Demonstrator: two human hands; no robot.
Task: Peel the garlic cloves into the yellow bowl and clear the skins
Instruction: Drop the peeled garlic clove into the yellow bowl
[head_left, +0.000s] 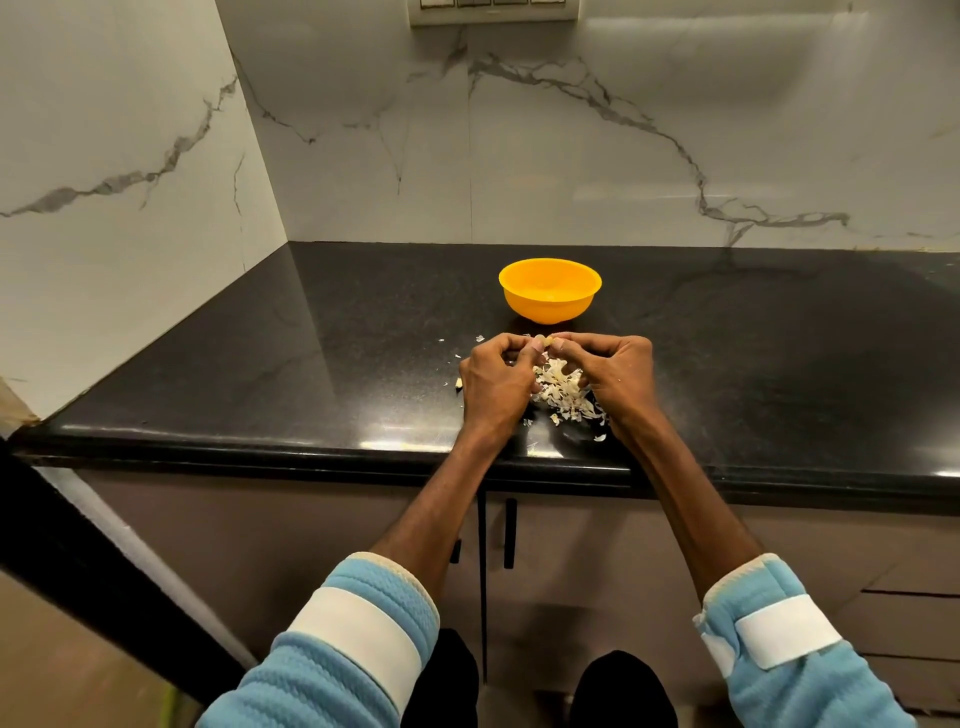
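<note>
Black counter (260, 364), marble wall (571, 156) behind yellow bowl (549, 307). Just before bowl, left hand (493, 382), right hand (618, 374) pinch garlic clove (549, 341) above skins (561, 392).

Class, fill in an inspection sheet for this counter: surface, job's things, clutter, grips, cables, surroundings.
Surface: black countertop, glossy, speckled.
Job's things: yellow bowl upright beyond the hands, contents unclear; garlic clove held above the skin pile.
Clutter: stray flakes scattered around the pile.
Grips: left hand and right hand both pinch the clove.
Cables: nothing seen.
Surroundings: marble-look wall, switch plate above, cabinet doors below.
</note>
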